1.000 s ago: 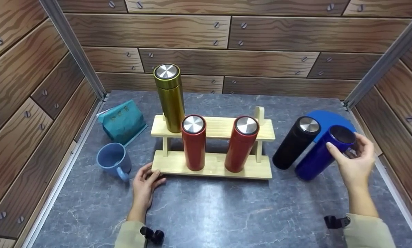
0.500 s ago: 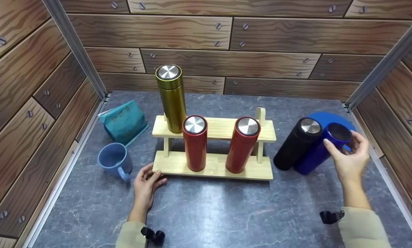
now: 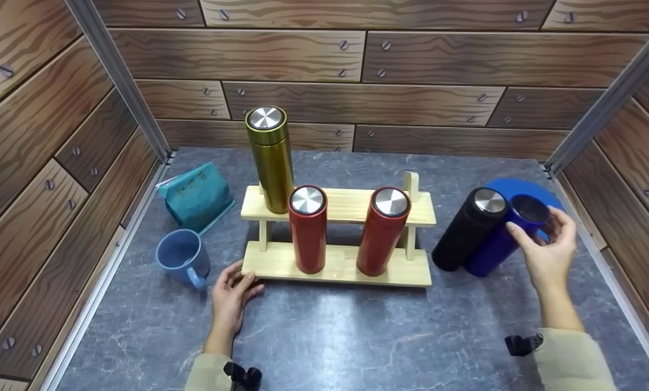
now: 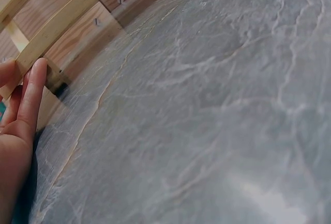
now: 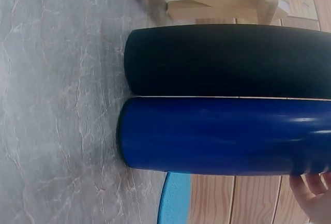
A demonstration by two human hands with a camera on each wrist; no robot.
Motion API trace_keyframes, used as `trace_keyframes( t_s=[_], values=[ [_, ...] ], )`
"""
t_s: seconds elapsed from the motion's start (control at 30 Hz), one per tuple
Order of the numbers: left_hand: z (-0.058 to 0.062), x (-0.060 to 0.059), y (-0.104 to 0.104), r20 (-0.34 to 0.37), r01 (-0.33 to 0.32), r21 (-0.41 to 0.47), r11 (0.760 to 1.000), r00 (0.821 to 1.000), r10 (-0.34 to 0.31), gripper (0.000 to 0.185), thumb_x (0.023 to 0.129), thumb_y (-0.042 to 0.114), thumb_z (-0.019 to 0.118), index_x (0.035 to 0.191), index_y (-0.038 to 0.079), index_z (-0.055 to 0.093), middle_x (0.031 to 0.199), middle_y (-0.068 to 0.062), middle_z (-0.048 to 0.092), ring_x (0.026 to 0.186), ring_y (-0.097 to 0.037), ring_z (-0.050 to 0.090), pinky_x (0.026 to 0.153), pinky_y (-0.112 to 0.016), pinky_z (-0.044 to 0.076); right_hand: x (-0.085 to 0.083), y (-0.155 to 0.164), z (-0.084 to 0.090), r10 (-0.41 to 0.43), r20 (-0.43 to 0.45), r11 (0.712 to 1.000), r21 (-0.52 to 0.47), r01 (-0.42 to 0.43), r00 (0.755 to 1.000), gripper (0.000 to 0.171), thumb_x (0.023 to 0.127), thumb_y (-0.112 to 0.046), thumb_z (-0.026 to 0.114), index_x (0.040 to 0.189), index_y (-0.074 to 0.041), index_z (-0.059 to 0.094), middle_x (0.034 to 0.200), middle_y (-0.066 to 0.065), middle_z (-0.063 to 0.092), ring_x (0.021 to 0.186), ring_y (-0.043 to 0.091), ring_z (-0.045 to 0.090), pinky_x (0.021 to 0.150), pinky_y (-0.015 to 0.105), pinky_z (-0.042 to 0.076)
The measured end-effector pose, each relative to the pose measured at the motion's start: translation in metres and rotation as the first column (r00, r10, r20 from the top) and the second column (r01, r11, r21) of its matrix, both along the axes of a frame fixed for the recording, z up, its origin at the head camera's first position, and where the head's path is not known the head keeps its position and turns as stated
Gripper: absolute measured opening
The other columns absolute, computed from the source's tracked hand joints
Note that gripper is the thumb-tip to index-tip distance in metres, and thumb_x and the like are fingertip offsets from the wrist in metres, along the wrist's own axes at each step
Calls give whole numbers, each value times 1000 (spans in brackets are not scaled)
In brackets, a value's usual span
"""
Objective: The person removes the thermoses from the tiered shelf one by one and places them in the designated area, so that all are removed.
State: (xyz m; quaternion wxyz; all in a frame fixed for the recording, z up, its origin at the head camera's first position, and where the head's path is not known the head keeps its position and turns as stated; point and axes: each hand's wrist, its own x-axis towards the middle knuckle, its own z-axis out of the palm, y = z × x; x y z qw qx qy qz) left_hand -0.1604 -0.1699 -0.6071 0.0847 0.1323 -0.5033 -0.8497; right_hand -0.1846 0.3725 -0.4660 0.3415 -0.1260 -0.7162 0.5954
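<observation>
The left hand (image 3: 231, 297) pinches the two-tier pale-wood rack (image 3: 339, 262). Right of the rack, the right hand (image 3: 551, 254) grips a glossy blue cylindrical flask (image 3: 496, 247).

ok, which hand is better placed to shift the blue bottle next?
Right, probably. The right hand has its thumb and fingers round the top of the blue bottle. The left hand grips the rack at its left end, farthest from the bottle.

A staged workspace, lab-like rather than homely: plank-printed panels (image 3: 294, 57) and metal posts (image 3: 123, 81) rise beyond the left hand (image 3: 230, 298) and right hand (image 3: 552, 258), above a marbled tabletop (image 3: 324, 331).
</observation>
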Motion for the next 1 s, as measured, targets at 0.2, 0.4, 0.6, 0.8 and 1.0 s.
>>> trace_keyframes(
  t_s=[0.2, 0.4, 0.6, 0.8, 1.0],
  values=[
    [-1, 1, 0, -6, -1, 0, 1000, 1000, 1, 50, 81, -3, 69, 126, -2, 48, 107, -18, 51, 81, -26, 63, 72, -46, 58, 7, -2, 6, 26, -24, 998, 49, -25, 999, 64, 70, 6, 77, 127, -6, 50, 114, 5, 58, 97, 14, 52, 76, 18, 48],
    [0, 1, 0, -5, 8, 3, 1000, 1000, -8, 51, 81, -4, 68, 127, -2, 46, 107, -17, 50, 81, -26, 63, 72, -46, 58, 16, -4, 11, 53, -79, 997, 52, -49, 995, 58, 72, 10, 73, 125, 0, 50, 112, 13, 57, 94, 14, 56, 74, 16, 51],
    [1, 2, 1, -8, 16, 3, 1000, 1000, -16, 52, 82, -4, 67, 128, -3, 45, 107, -17, 51, 83, -27, 64, 71, -44, 59, 19, 7, 3, 92, -178, 994, -35, -100, 980, 51, 73, 14, 69, 120, 3, 54, 109, 9, 58, 93, 16, 59, 73, 15, 53],
    [1, 2, 1, -20, 14, 1, 1000, 1000, -14, 51, 82, -5, 67, 128, -3, 45, 108, -17, 51, 82, -25, 63, 73, -45, 58, 28, 10, 8, 147, -309, 981, -73, -177, 940, 36, 74, 18, 65, 109, 16, 55, 103, 15, 61, 90, 19, 62, 72, 15, 54],
    [0, 3, 2, -21, 8, -8, 1000, 1000, -9, 50, 82, -4, 67, 128, -3, 46, 109, -18, 51, 84, -24, 62, 75, -45, 58, 40, 1, 23, 174, -357, 979, -39, -201, 918, 31, 76, 18, 64, 105, 20, 55, 100, 16, 65, 85, 19, 62, 71, 16, 55]
  ],
)
